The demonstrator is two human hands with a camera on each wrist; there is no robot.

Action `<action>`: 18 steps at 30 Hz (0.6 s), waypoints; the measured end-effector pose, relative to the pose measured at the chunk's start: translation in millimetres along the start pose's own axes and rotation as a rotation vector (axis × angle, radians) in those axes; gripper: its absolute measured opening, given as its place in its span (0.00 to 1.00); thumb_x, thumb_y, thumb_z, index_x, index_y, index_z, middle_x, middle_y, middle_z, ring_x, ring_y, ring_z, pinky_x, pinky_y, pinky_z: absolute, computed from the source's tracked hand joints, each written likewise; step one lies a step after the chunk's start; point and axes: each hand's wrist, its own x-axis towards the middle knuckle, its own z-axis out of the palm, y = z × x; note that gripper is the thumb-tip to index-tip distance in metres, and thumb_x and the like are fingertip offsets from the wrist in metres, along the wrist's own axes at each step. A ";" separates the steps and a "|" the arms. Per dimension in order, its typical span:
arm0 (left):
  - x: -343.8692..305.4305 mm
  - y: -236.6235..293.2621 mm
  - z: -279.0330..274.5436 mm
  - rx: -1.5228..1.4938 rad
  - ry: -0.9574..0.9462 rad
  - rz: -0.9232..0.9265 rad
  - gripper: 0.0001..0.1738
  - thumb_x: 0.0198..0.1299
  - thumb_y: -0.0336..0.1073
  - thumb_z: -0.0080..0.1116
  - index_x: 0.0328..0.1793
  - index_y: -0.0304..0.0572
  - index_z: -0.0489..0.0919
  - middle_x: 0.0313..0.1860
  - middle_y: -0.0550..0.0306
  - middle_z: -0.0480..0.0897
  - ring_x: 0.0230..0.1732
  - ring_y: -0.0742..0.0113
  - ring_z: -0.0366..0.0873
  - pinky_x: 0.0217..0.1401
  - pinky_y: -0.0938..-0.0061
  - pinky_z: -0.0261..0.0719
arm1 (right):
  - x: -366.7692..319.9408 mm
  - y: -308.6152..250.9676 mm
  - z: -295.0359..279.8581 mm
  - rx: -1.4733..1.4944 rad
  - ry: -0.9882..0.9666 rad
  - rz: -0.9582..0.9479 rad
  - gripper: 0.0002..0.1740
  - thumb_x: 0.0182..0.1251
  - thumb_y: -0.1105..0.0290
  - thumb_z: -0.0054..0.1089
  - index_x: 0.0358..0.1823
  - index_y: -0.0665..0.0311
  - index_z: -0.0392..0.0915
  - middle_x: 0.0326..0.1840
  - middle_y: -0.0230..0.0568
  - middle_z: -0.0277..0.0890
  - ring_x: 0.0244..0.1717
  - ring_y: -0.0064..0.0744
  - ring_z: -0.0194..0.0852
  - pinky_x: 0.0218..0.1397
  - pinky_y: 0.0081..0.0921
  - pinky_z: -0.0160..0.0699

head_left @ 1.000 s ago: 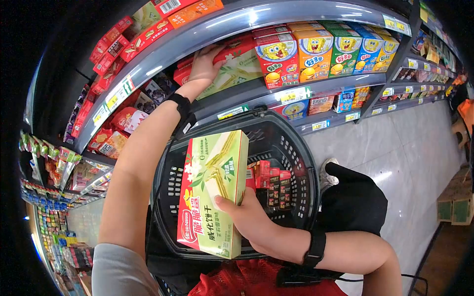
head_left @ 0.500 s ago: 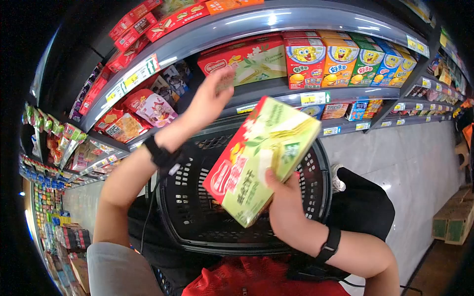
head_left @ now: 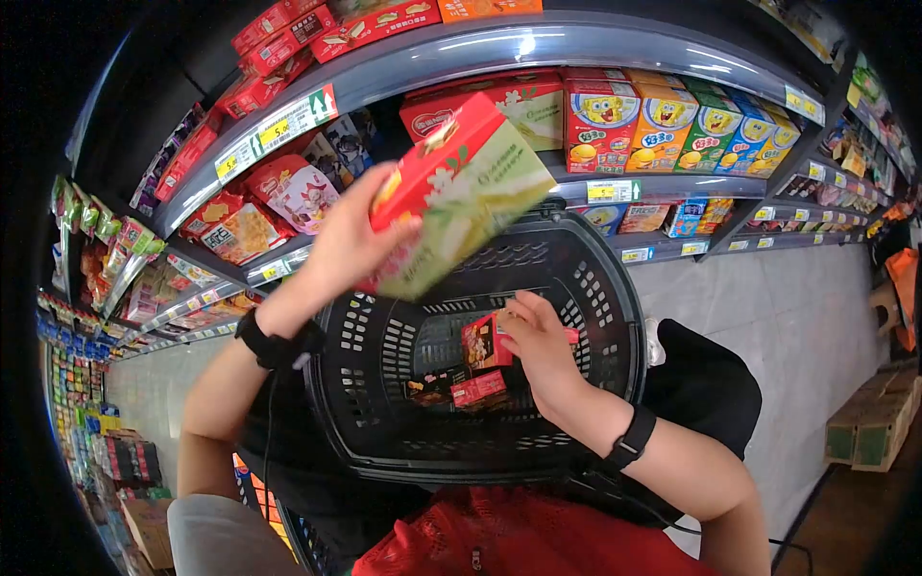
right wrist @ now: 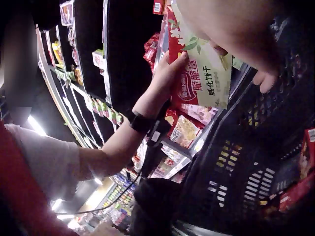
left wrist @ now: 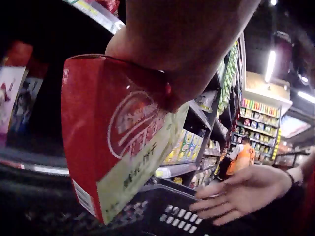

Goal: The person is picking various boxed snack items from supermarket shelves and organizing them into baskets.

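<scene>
The left hand (head_left: 357, 237) grips a red and green wafer box (head_left: 471, 197) by its red side, tilted above the basket's shelf-side rim. In the left wrist view the same box (left wrist: 118, 132) hangs under the left hand (left wrist: 167, 64). Over the basket (head_left: 384, 446) is the right hand (head_left: 545, 350), off the wafer box, its fingers loosely bent. It seems open in the left wrist view, the right hand (left wrist: 243, 195) showing spread fingers. Small red boxes (head_left: 478, 389) lie at the basket's bottom.
Another wafer box (head_left: 536, 110) lies on the shelf beside a row of colourful cartoon boxes (head_left: 600, 125). Bagged snacks (head_left: 240, 230) fill the lower shelf on the left. Cardboard cartons (head_left: 872, 422) stand on the floor at the right. A person in an orange vest (left wrist: 242, 158) is farther down the aisle.
The wafer box has passed from the right hand to the left hand and moved up toward the shelf. The left hand has left the shelf box; the right hand is now lower, over the basket.
</scene>
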 end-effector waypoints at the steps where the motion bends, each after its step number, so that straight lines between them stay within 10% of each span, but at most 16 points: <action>1: 8.6 -5.7 -2.0 0.135 0.116 0.094 0.32 0.48 0.32 0.63 0.60 0.34 0.65 0.53 0.45 0.74 0.56 0.60 0.71 0.59 0.70 0.66 | -3.9 -3.5 0.2 0.010 -0.042 0.069 0.27 0.62 0.70 0.51 0.61 0.67 0.55 0.60 0.44 0.59 0.56 0.30 0.64 0.58 0.26 0.62; 4: 44.9 -18.4 -5.9 0.355 0.171 0.250 0.32 0.47 0.38 0.62 0.59 0.39 0.66 0.51 0.43 0.73 0.52 0.47 0.71 0.53 0.64 0.70 | -15.8 -8.4 1.4 0.024 -0.188 0.047 0.27 0.62 0.68 0.51 0.61 0.66 0.55 0.59 0.45 0.60 0.56 0.30 0.65 0.57 0.27 0.63; 18: 144.7 -40.6 55.1 0.364 -0.009 0.509 0.34 0.49 0.36 0.61 0.64 0.46 0.64 0.51 0.44 0.73 0.54 0.48 0.69 0.56 0.64 0.67 | -32.3 -33.2 -1.8 0.019 -0.352 -0.031 0.20 0.63 0.73 0.47 0.57 0.66 0.61 0.55 0.42 0.65 0.53 0.31 0.68 0.50 0.23 0.66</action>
